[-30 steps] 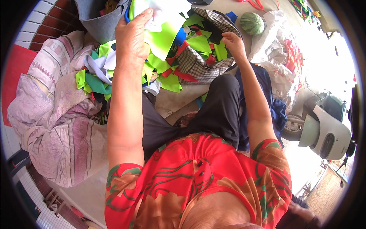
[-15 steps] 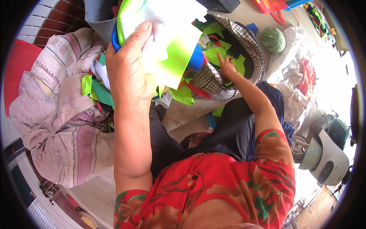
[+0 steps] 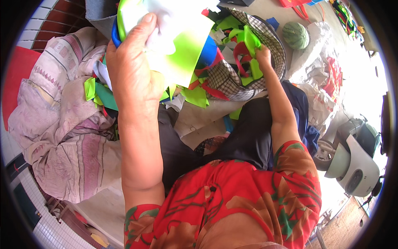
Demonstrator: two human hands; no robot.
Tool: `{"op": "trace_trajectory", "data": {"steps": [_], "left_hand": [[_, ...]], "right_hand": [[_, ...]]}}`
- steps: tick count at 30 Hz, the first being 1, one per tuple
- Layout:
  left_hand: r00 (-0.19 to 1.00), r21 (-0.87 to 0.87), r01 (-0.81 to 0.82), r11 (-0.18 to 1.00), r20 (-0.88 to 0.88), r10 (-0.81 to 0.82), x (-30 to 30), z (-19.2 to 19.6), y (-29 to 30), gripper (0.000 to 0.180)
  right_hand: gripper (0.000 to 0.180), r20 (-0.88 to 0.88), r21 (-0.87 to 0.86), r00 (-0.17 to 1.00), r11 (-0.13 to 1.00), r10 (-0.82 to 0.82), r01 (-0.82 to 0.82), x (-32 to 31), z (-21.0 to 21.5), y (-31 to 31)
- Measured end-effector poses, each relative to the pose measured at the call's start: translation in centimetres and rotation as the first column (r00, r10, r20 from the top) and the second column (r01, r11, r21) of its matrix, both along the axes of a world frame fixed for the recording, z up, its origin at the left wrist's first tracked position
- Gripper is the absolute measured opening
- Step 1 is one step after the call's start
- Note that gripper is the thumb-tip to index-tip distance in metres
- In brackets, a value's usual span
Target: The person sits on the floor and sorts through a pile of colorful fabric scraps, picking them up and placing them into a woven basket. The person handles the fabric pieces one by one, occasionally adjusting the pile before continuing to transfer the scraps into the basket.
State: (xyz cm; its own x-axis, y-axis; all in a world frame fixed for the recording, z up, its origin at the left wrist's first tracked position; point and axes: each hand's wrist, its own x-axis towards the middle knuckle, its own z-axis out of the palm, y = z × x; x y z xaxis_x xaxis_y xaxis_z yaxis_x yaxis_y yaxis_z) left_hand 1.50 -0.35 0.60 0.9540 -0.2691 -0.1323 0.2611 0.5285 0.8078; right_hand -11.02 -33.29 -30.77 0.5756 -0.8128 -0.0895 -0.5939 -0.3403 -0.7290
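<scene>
Pale floor (image 3: 203, 110) backs the scene in the head view, with one striped cloth (image 3: 78, 153) heaped at nine o'clock, one grey bucket (image 3: 98, 14) between ten and eleven and one scooter (image 3: 360, 172) between three and four. One green watermelon (image 3: 295, 35) sits between one and two o'clock, just beside one crumpled white sack (image 3: 317, 52) at two. At six o'clock, one person in a red floral shirt (image 3: 207, 195) works with two bare hands. Between ten and eleven, the left hand (image 3: 134, 66) clasps a stack of fabric pieces (image 3: 184, 56), thumb pressed on top and fingers hidden underneath; the stack, just short of twelve, shows a bright white face with lime and blue at its edges, its layers impossible to count. Between one and two, the right hand (image 3: 263, 57) pinches one lime scrap (image 3: 251, 40), the exact fingertip contact too small to make out. That scrap is at one o'clock, at the open mouth of one checked bag (image 3: 219, 79) filled with lime, red and white cuttings (image 3: 241, 58), overlapping too heavily to number.
</scene>
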Motion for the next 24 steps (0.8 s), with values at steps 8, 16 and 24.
{"op": "trace_trajectory", "data": {"steps": [8, 16, 24], "left_hand": [[1.0, 0.054, 0.024, 0.998, -0.017, -0.023, -0.3, -0.1, -0.7, 0.028], [0.992, 0.053, 0.1, 0.994, 0.069, -0.103, -1.5, -0.2, -1.5, 0.026], [0.959, 0.148, 0.27, 0.951, 0.045, -0.279, -3.1, -0.7, -1.8, 0.032]], "right_hand": [[0.021, 0.527, 0.566, 0.785, 0.824, -0.325, -0.039, -4.1, 9.0, 1.5], [0.023, 0.623, 0.729, 0.524, 0.675, -0.581, -0.119, -4.5, 11.5, 5.3], [0.027, 0.805, 0.586, 0.251, 0.653, -0.538, -0.479, -3.3, 15.1, 8.2]]}}
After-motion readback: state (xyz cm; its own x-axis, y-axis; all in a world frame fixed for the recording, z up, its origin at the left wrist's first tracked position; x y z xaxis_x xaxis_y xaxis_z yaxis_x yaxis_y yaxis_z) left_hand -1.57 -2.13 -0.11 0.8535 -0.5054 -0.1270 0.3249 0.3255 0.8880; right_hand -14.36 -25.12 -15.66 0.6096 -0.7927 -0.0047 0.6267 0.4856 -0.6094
